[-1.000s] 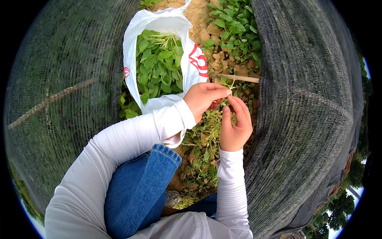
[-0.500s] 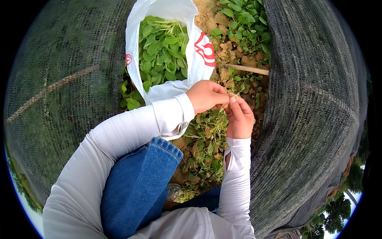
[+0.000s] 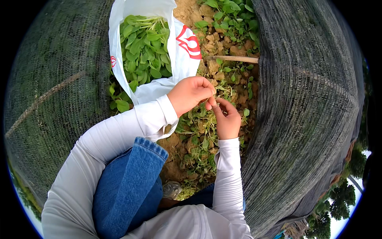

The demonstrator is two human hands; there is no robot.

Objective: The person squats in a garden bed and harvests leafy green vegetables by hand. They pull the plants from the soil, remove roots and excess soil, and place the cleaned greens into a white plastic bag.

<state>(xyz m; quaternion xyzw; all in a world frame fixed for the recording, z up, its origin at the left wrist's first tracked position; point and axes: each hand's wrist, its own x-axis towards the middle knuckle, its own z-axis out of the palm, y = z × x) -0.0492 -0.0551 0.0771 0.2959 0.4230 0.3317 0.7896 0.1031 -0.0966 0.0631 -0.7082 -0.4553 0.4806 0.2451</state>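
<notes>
My left hand [image 3: 192, 95] and my right hand [image 3: 228, 121] meet over the soil strip, thumbs and fingers pinched together. Their fingertips nearly touch, and whatever small bit lies between them is too small to name. Just beyond my left wrist stands an open white plastic bag [image 3: 153, 91] with red printing on its side. Inside it is a heap of green leafy seedlings [image 3: 144, 51], their pale stems pointing up and to the right. Below my hands, pulled, wilted greens [image 3: 199, 139] lie scattered on the ground.
Dark shade netting [image 3: 298, 131] rises on the right, and more netting [image 3: 51, 111] on the left. A thin stick [image 3: 232, 59] juts from the right netting across clumpy soil [image 3: 217, 40]. Leafy plants [image 3: 234, 20] grow at the far right. My jeans-clad knee [image 3: 129, 179] is bent nearby.
The whole view has shifted, so the scene sits further left. A thin pale strand at my fingertips earlier no longer shows plainly. Both hands remain pinched, with my right fingers slightly lower.
</notes>
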